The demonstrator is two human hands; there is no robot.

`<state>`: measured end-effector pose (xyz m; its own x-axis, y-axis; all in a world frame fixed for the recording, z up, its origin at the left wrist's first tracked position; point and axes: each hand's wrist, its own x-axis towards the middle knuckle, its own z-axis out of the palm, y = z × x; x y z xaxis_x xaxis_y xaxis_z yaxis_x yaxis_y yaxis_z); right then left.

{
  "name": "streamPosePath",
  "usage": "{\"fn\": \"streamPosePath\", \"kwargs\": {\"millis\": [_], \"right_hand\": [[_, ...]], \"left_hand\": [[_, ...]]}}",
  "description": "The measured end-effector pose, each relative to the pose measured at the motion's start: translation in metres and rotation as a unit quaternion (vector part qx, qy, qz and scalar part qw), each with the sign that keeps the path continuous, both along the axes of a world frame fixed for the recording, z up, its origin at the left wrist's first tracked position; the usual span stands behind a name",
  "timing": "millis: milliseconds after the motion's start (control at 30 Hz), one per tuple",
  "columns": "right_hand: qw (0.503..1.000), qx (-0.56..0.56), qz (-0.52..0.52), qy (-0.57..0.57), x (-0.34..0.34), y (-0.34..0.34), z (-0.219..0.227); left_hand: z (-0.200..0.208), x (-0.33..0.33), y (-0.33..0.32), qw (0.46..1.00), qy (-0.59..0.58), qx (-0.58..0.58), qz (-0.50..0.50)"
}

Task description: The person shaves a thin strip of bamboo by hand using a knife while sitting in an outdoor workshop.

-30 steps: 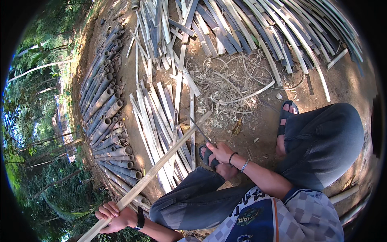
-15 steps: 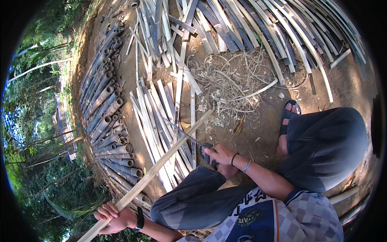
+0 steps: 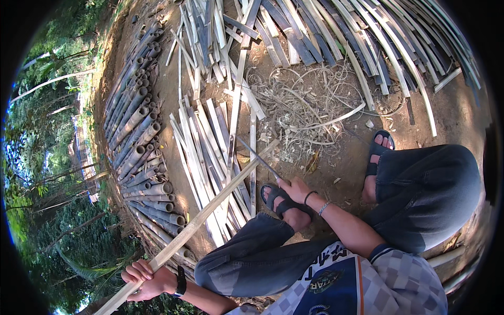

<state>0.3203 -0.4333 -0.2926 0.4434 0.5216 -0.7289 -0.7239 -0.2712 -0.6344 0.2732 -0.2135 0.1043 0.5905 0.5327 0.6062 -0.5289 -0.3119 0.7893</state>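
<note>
A long pale split-bamboo strip (image 3: pixel 205 212) slants from the lower left toward the middle. My left hand (image 3: pixel 147 280) is closed around its near part. In my right hand (image 3: pixel 296 190) is a knife (image 3: pixel 271 169) with a long, thin, dark blade, its handle mostly hidden by the fingers. The blade crosses the strip close to the strip's far end; whether it bites into the wood I cannot tell. My right hand is just beyond my sandalled left foot (image 3: pixel 283 202).
Split bamboo strips (image 3: pixel 197 157) lie in a pile beyond the held strip, and more strips (image 3: pixel 362 47) fan out at the far right. Curled shavings (image 3: pixel 304 105) cover the ground ahead. Round bamboo poles (image 3: pixel 139 113) are stacked at left. My bent right knee (image 3: pixel 446 184) is at right.
My right hand and the knife have moved away from me and slightly right, carrying the blade toward the strip's far end. My left hand and the strip have hardly shifted.
</note>
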Motion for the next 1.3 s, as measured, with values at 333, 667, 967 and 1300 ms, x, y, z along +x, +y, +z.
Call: {"fn": "streamPosePath", "kwargs": {"millis": [333, 667, 967, 1300], "right_hand": [[0.975, 0.019, 0.031, -0.221, 0.003, 0.002, 0.038], [0.981, 0.008, 0.026, -0.195, 0.002, 0.001, 0.035], [0.992, -0.03, -0.01, -0.124, -0.004, 0.007, 0.049], [0.98, -0.043, -0.005, -0.192, -0.019, 0.006, 0.011]], "left_hand": [[0.003, 0.002, 0.002, 0.999, 0.005, -0.001, -0.052], [0.005, 0.006, 0.002, 1.0, 0.004, 0.013, -0.028], [0.003, 0.002, 0.006, 0.999, 0.007, -0.003, -0.054], [0.006, 0.002, -0.007, 0.999, 0.0, 0.002, -0.039]]}}
